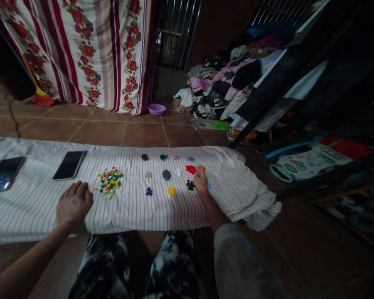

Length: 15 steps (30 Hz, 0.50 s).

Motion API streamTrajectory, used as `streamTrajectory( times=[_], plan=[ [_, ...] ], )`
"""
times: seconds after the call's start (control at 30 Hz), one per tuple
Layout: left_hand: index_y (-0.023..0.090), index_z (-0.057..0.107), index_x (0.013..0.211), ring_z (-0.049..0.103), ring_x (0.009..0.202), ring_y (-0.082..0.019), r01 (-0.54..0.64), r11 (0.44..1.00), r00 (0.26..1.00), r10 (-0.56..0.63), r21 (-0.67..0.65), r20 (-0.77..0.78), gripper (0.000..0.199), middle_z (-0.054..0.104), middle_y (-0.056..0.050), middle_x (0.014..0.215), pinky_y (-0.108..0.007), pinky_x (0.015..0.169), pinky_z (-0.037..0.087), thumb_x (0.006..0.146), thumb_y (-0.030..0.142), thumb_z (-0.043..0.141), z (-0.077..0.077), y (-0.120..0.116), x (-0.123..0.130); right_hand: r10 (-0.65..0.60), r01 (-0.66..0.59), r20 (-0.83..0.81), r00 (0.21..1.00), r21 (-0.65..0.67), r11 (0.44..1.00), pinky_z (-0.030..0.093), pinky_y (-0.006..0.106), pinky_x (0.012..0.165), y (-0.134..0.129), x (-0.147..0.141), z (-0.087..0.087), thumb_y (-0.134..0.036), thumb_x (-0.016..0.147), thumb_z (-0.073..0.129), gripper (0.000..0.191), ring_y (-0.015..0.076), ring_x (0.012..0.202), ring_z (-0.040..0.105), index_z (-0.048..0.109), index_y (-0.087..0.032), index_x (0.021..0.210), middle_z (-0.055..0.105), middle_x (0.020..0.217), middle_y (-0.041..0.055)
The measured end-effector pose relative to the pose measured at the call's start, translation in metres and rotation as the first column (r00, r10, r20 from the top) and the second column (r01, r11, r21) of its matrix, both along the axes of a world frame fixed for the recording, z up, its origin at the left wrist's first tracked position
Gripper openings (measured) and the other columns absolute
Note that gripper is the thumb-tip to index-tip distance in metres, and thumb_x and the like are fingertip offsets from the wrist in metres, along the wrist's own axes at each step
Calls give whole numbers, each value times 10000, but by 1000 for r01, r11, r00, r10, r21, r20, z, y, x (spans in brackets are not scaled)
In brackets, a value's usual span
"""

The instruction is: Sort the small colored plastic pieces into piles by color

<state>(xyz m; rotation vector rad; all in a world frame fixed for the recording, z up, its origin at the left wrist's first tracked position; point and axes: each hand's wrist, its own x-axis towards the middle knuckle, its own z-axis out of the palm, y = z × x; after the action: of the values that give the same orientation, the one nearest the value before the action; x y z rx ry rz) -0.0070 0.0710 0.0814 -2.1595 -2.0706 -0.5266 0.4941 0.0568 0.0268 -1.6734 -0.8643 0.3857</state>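
Observation:
My left hand (74, 202) lies flat on the striped cloth, fingers stretched out, left of a mixed pile of small coloured pieces (109, 182). At the red pile (190, 169), my right hand (200, 181) has its fingertips together; anything between them is too small to make out. Black pieces (190, 185) sit just left of that hand, and it partly hides orange pieces (204, 168) and light blue pieces (209, 185). Other single-colour piles include yellow (171, 191), dark grey (166, 175), white (178, 172), purple (148, 191), beige (148, 175) and dark green (163, 157).
Two phones, a black one (70, 165) and another (4, 174), lie on the left of the striped cloth (127, 216). Beyond on the tiled floor are a purple basin (157, 109) and a heap of clothes (224, 83). A flowered curtain (102, 54) hangs behind.

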Motion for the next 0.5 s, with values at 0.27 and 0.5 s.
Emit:
streamTrajectory(
  times=[0.27, 0.5],
  plan=[
    [93, 574, 1237, 476, 1326, -322, 12, 1000, 1000, -12, -28, 5, 445, 556, -192, 1369, -500, 1102, 388, 918, 291, 333, 6, -2, 2, -7, 8, -40, 999, 48, 999, 410, 476, 1082, 2, -2, 1, -341, 798, 461, 595, 249, 1286, 543, 466, -154, 1363, 595, 1342, 159],
    [99, 597, 1214, 508, 1289, -326, 7, 1000, 1000, -7, 21, 6, 431, 576, -186, 1347, -499, 1077, 416, 904, 288, 364, 5, -2, 2, -4, 13, -95, 995, 95, 995, 399, 488, 1091, 1, 1, -1, -386, 788, 512, 591, 249, 1257, 563, 488, -150, 1330, 595, 1321, 161]
  ],
)
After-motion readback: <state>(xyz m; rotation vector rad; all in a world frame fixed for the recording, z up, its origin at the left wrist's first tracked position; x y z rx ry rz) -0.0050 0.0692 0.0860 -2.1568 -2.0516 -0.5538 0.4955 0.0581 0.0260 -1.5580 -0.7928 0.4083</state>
